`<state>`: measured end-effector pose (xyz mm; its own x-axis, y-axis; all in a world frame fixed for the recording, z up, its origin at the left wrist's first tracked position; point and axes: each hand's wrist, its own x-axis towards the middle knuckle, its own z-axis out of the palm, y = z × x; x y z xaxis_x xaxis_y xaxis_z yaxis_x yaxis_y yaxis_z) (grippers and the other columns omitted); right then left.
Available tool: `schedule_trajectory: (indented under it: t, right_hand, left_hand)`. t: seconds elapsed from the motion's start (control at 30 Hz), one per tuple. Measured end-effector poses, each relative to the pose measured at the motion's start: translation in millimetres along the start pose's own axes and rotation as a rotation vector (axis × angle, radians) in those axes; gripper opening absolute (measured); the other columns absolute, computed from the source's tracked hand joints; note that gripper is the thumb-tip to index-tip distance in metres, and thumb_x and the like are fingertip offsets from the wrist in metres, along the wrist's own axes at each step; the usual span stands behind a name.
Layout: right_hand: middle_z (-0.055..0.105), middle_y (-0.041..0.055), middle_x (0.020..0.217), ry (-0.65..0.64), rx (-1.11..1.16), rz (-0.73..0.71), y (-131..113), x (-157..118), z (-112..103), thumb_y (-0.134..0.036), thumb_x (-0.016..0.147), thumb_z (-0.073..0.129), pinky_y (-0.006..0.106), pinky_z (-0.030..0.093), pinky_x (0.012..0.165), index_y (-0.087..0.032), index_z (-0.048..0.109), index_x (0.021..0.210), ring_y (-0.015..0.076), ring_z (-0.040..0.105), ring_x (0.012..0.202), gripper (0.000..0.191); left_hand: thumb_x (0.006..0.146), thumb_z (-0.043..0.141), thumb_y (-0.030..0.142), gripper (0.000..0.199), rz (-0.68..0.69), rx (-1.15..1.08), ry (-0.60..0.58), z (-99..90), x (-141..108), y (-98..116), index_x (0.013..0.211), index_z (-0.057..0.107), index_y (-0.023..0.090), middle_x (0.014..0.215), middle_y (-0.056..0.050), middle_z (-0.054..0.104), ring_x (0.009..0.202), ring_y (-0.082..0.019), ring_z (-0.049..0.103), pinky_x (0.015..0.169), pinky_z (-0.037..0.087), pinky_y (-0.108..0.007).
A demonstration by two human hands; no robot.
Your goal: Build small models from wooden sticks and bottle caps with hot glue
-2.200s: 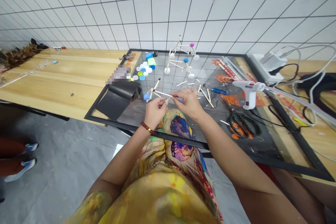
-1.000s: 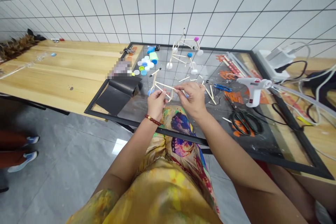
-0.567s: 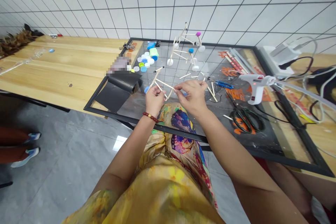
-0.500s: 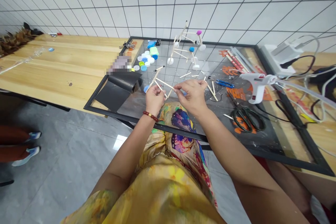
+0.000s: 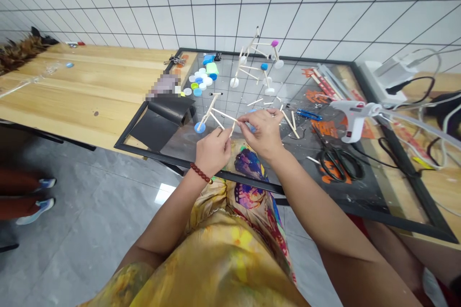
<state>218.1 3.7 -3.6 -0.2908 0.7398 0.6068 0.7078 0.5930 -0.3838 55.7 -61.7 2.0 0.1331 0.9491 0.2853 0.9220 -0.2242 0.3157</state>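
A small bicycle-shaped frame of thin wooden sticks is between my hands, with dark tips on its handlebar and a blue bottle cap as a wheel at its left end. My left hand is closed, its fingertips pinching the frame's lower right corner. At the same end, my right hand pinches the corner where the sticks meet. Another blue cap shows partly behind my right fingers. Beyond them, two finished-looking stick bicycles with white cap wheels stand on the glass tabletop.
Loose bottle caps lie at the back left, beside black sheet material. On the right are a white glue gun, black-handled scissors, blue snips, cut sticks and a power strip with cables. Another person's legs show at far left.
My left hand has shifted from the frame's left-middle sticks to its lower right corner. The frame has turned slightly, and its blue wheel now shows fully. My right hand stays nearly in place.
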Motion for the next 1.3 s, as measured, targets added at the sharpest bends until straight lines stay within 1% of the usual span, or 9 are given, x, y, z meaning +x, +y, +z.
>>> schedule_trajectory:
  t: [0.13,0.27,0.47,0.7,0.8,0.93,1.03,1.1,1.3]
  right_hand:
    - [0.076,0.0025,0.088,-0.007,-0.007,-0.006,0.6,-0.2,0.7,-0.032,0.096,0.052,0.050,0.027,0.100,-0.025,0.069,0.088,0.0254,0.064,0.092,0.020]
    - [0.076,0.0021,0.089,-0.008,-0.004,0.004,-0.2,0.0,0.7,-0.031,0.096,0.051,0.050,0.027,0.100,-0.026,0.068,0.088,0.0260,0.064,0.094,0.020]
    - [0.075,0.0026,0.087,-0.017,0.001,0.000,-0.7,-0.4,-0.5,-0.031,0.094,0.052,0.050,0.028,0.099,-0.026,0.068,0.087,0.0265,0.064,0.093,0.019]
    - [0.075,0.0023,0.087,-0.048,0.020,0.005,0.7,-1.5,-0.2,-0.030,0.092,0.053,0.050,0.027,0.100,-0.025,0.067,0.085,0.0267,0.064,0.094,0.017]
    - [0.075,0.0025,0.089,-0.056,0.018,-0.003,-0.2,-1.6,-0.4,-0.029,0.092,0.053,0.050,0.026,0.100,-0.025,0.067,0.087,0.0265,0.065,0.095,0.016]
    - [0.075,0.0037,0.090,-0.074,0.005,-0.019,-1.8,-1.5,-1.0,-0.029,0.093,0.053,0.049,0.026,0.100,-0.024,0.068,0.089,0.0267,0.065,0.095,0.016]
    - [0.075,0.0033,0.089,-0.067,0.013,-0.013,-2.4,-1.4,-1.3,-0.030,0.093,0.053,0.049,0.027,0.099,-0.024,0.068,0.088,0.0263,0.064,0.095,0.016]
    - [0.075,0.0029,0.088,-0.064,0.019,-0.007,-2.9,-1.3,-1.5,-0.031,0.093,0.054,0.049,0.027,0.100,-0.025,0.068,0.087,0.0263,0.064,0.095,0.016]
    - [0.075,0.0035,0.088,-0.053,0.013,-0.017,-5.1,-0.6,-2.2,-0.031,0.093,0.055,0.049,0.028,0.101,-0.025,0.068,0.087,0.0255,0.064,0.095,0.016]
  left_hand:
    - [0.097,0.050,0.030,0.026,0.012,0.057,-0.061,1.5,2.6,-4.3,0.112,0.071,0.025,0.102,-0.006,0.070,0.089,-0.021,0.067,0.065,0.041,-0.030]
    - [0.100,0.048,0.036,0.029,0.039,0.078,-0.101,-0.6,0.1,-5.6,0.116,0.069,0.025,0.105,-0.007,0.070,0.092,-0.021,0.066,0.067,0.043,-0.031]
    - [0.101,0.042,0.029,0.030,0.048,0.108,-0.129,0.2,1.1,-5.1,0.116,0.068,0.025,0.107,-0.007,0.069,0.095,-0.022,0.065,0.067,0.042,-0.032]
    - [0.099,0.045,0.026,0.028,0.011,0.076,-0.146,2.6,7.4,-3.8,0.104,0.073,0.022,0.105,-0.009,0.069,0.095,-0.023,0.065,0.070,0.043,-0.032]
    - [0.099,0.048,0.027,0.026,-0.033,-0.029,-0.080,4.0,7.1,-1.8,0.105,0.072,0.021,0.107,-0.009,0.069,0.095,-0.023,0.066,0.073,0.046,-0.032]
    - [0.094,0.056,0.025,0.027,-0.089,-0.264,0.113,10.0,6.5,-0.7,0.117,0.068,0.020,0.117,-0.010,0.066,0.098,-0.020,0.065,0.080,0.051,-0.030]
    - [0.088,0.063,0.022,0.036,-0.122,-0.440,0.194,15.1,7.0,-0.1,0.124,0.065,0.019,0.125,-0.010,0.061,0.082,-0.015,0.064,0.076,0.052,-0.026]
    - [0.086,0.065,0.022,0.034,-0.133,-0.508,0.220,16.7,7.7,0.9,0.120,0.067,0.019,0.123,-0.010,0.061,0.077,-0.013,0.062,0.074,0.053,-0.026]
    - [0.089,0.061,0.021,0.019,-0.142,-0.665,0.295,17.1,12.9,4.8,0.104,0.073,0.020,0.117,-0.009,0.068,0.081,-0.013,0.065,0.074,0.052,-0.024]
